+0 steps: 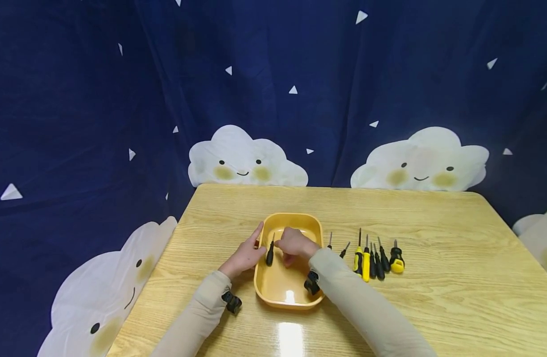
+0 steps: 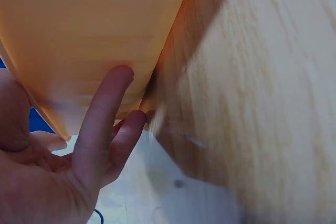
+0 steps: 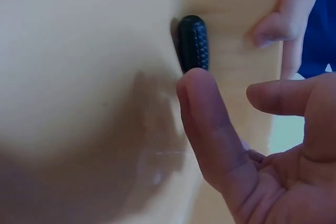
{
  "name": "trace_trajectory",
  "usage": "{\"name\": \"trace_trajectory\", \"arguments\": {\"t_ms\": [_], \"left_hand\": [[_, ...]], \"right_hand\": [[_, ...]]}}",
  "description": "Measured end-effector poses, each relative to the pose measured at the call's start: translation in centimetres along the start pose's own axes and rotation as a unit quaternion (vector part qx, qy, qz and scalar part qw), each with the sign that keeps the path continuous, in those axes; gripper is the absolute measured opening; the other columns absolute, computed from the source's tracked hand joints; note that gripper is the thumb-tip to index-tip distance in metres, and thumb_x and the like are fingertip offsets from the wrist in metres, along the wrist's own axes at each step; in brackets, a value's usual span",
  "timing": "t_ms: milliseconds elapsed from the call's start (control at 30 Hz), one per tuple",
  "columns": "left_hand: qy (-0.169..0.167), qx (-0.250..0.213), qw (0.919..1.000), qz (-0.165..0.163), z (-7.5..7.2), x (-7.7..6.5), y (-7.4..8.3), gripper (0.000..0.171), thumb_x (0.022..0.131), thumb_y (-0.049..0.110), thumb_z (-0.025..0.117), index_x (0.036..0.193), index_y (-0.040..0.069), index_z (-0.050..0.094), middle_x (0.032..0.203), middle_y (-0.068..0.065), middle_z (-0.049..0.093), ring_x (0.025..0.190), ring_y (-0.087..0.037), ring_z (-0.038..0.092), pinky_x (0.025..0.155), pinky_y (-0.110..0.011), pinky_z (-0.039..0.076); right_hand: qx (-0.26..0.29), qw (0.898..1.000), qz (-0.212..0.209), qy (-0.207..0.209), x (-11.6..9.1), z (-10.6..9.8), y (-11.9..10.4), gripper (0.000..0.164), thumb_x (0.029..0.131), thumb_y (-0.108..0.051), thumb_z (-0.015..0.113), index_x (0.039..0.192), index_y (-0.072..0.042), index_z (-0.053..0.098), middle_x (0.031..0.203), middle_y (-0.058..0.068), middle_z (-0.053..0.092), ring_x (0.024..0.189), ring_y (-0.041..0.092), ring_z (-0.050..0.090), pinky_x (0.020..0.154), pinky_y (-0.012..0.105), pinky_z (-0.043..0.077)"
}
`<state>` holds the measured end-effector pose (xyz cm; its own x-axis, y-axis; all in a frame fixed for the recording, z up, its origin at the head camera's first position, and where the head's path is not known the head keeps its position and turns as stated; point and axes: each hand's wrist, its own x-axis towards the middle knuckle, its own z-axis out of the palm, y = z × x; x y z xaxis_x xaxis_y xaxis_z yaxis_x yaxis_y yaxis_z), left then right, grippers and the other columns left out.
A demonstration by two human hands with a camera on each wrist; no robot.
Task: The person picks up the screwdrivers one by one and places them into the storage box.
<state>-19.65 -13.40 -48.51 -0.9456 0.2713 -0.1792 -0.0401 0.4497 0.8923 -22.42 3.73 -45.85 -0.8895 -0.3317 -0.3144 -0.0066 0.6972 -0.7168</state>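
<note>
I see from here a black screwdriver inside the orange tray near its left wall, my right hand released just beside it, my left hand grasping the tray's side, more screwdrivers rightward on the table.

In the middle of the frame, a tray sits on a table, one screwdriver inside at left; other screwdrivers lie right of it.

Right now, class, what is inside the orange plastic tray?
Inside the tray, a slim black-handled screwdriver lies along its left side, the right hand beside it. In the head view, that hand and the black wrist camera cover some interior.
</note>
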Motion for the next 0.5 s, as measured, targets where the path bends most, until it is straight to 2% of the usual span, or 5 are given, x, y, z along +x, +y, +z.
{"name": "trace_trajectory", "arguments": {"t_ms": [100, 233, 367, 500], "left_hand": [[0.002, 0.000, 1.0000, 0.001, 0.0, 0.1, 0.0, 0.076, 0.090, 0.008, 0.047, 0.154, 0.022, 0.009, 0.106, -0.017, 0.057, 0.067, -0.019, 0.063, 0.050, -0.034, 0.054], [0.002, 0.001, 1.0000, 0.001, -0.1, 0.0, 0.1, 0.076, 0.090, 0.008, 0.047, 0.154, 0.022, 0.008, 0.107, -0.018, 0.057, 0.068, -0.019, 0.063, 0.050, -0.034, 0.054], [-0.004, -0.002, 1.0000, 0.001, -0.2, -0.1, 0.1, 0.076, 0.091, 0.008, 0.047, 0.154, 0.022, 0.007, 0.108, -0.019, 0.057, 0.068, -0.018, 0.062, 0.051, -0.034, 0.054], [-0.008, -0.010, 0.9999, -0.002, -0.2, -0.2, 0.2, 0.076, 0.092, 0.009, 0.046, 0.154, 0.023, 0.007, 0.108, -0.019, 0.057, 0.067, -0.017, 0.061, 0.051, -0.034, 0.054]], "right_hand": [[0.002, 1.000, -0.001, -0.001, -0.2, -0.4, -0.4, 0.032, 0.093, -0.017, 0.055, 0.064, -0.002, 0.052, 0.059, 0.019, 0.064, 0.050, 0.028, 0.065, 0.048, 0.032, 0.054], [0.012, 1.000, -0.002, -0.012, -0.7, -1.0, -1.0, 0.022, 0.094, -0.019, 0.055, 0.083, 0.000, 0.054, 0.070, 0.022, 0.065, 0.054, 0.029, 0.066, 0.048, 0.034, 0.054], [0.003, 1.000, -0.008, -0.027, -1.4, -1.6, -1.5, 0.027, 0.095, -0.023, 0.055, 0.099, 0.004, 0.060, 0.080, 0.021, 0.064, 0.059, 0.029, 0.066, 0.050, 0.033, 0.054], [-0.006, 0.999, -0.015, -0.033, -2.2, -2.4, -1.6, 0.031, 0.095, -0.027, 0.054, 0.103, 0.002, 0.060, 0.083, 0.019, 0.063, 0.063, 0.029, 0.066, 0.054, 0.035, 0.055]]}}
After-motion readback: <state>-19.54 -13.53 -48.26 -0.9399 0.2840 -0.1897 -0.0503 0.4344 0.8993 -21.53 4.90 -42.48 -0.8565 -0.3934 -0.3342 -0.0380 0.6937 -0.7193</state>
